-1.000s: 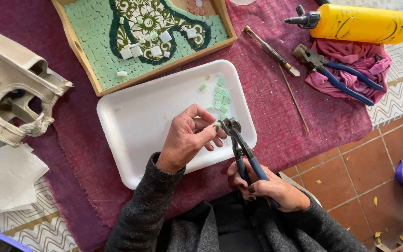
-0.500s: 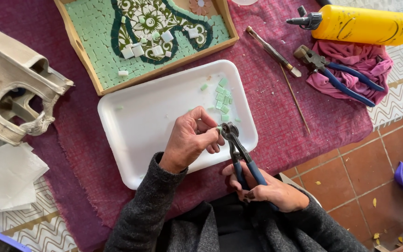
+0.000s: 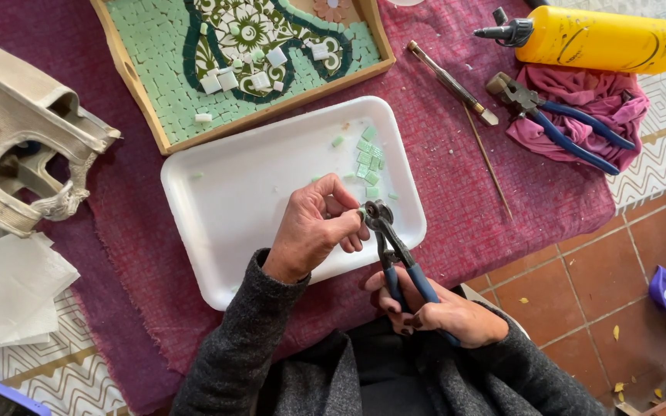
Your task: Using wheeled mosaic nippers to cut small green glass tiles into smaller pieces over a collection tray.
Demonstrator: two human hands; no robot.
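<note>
Tile piece (image 3: 361,212): 1, pinched by left hand (image 3: 314,231) | nippers (image 3: 395,250): 1, right hand (image 3: 441,312) grip closed around handles

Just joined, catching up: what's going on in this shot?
A person is nipping mosaic tile over a white foam tray. The left hand pinches a small green tile piece at the head of blue-handled nippers, gripped by the right hand. Loose green tile bits lie in the tray. Behind it sits a partly filled mosaic in a wooden frame; a second pair of nippers rests on a pink cloth beside a yellow bottle.
</note>
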